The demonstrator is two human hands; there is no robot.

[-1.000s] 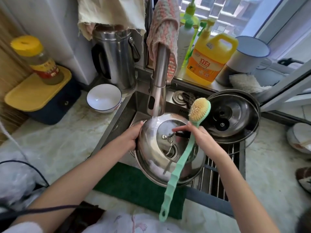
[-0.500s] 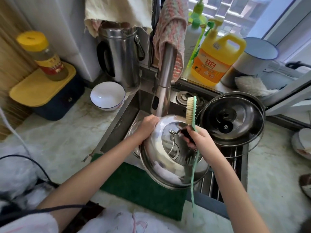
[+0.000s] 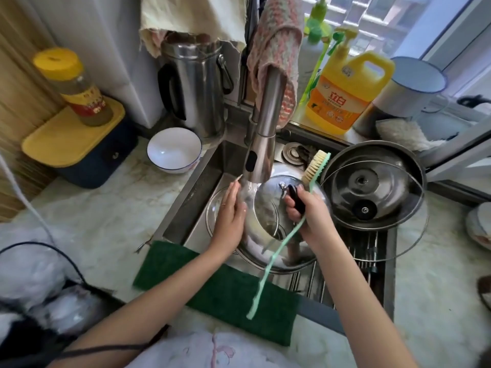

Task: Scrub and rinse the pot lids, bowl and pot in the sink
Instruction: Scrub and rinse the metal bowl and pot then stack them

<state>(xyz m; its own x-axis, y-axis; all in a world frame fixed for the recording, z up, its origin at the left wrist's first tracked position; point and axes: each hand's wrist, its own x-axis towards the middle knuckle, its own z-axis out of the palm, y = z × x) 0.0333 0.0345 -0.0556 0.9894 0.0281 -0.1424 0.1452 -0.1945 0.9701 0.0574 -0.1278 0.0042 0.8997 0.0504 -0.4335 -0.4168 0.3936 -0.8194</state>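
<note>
Left hand (image 3: 230, 209) — fingers straight and together — lies flat against the steel lid (image 3: 255, 245), which stands tilted in the sink (image 3: 202, 181) directly under the faucet (image 3: 261, 144), in its water stream. Right hand (image 3: 309, 211) grips the lid's black knob (image 3: 294, 196) together with the green brush (image 3: 315, 166), bristle head upward. Pot (image 3: 372, 187) sits on the rack (image 3: 368, 251) just to the right; white bowl (image 3: 174, 151) stands on the counter (image 3: 93, 208) to the left.

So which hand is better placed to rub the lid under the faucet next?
Left. The left hand lies open on the steel lid just below the faucet; the right hand is busy gripping the lid's black handle together with the brush.
</note>
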